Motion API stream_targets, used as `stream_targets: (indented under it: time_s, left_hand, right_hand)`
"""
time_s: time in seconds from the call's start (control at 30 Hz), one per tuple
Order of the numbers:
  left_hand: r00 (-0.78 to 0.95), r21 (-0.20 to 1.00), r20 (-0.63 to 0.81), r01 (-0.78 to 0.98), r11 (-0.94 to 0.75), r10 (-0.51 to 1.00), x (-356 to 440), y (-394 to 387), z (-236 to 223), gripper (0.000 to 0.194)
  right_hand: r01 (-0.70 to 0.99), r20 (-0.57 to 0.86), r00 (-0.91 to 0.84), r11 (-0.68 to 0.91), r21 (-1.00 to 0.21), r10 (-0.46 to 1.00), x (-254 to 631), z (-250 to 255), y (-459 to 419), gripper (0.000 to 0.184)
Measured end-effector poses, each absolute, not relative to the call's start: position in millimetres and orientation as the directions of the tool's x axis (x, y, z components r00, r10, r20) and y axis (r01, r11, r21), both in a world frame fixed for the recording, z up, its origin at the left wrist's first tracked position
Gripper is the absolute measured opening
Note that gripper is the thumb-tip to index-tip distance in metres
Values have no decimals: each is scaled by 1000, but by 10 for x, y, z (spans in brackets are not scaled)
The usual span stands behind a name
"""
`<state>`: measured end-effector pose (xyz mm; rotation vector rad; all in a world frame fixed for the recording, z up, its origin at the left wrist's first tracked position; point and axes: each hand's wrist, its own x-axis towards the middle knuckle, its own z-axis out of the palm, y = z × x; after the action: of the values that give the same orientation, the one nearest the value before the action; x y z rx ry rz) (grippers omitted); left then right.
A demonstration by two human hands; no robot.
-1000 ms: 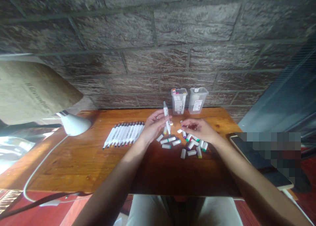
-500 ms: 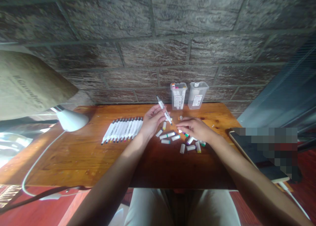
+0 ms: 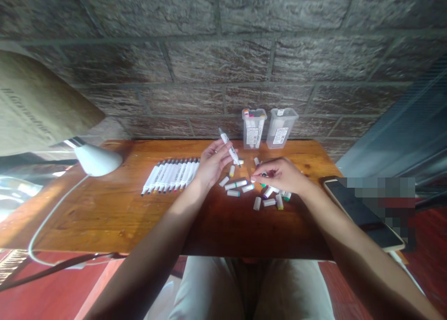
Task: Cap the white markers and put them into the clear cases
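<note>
Head view: from where I stand, the person's two hands are apart from each other above the middle of the wooden desk (image 3: 132,227). The left hand (image 3: 217,160) is closed around a white marker (image 3: 229,144), which tilts with its upper end leaning toward the desk's left end. The right hand (image 3: 280,174) has its thumb and forefinger drawn together beside a small white piece (image 3: 253,180); I can't tell whether they grip it. Loose caps (image 3: 236,185) lie scattered below and between the hands, toward the front edge. A row of markers (image 3: 171,176) lies side by side left of the left hand. Two clear tubs stand at the back edge, the left tub (image 3: 253,136) holding markers, the right tub (image 3: 280,136) just beside it. A dark-screened device (image 3: 356,213) lies along the right edge, and a lamp (image 3: 98,160) stands near the back left corner.
</note>
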<state>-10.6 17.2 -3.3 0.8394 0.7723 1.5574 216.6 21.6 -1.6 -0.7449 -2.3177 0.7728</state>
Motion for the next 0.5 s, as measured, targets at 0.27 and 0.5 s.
stream_targets:
  time_s: [0.27,0.5]
  left_hand:
    - [-95,839,107,-525,-141,990,-126,180,-36,37]
    - [-88,828,90,-548,-123,992,-118,186,-34,33]
  right_hand:
    - [328,229,-848,813,-481,478,2021,-98,174,14]
    - [335,253,-805,763,-554,537,2053,-42,135,16]
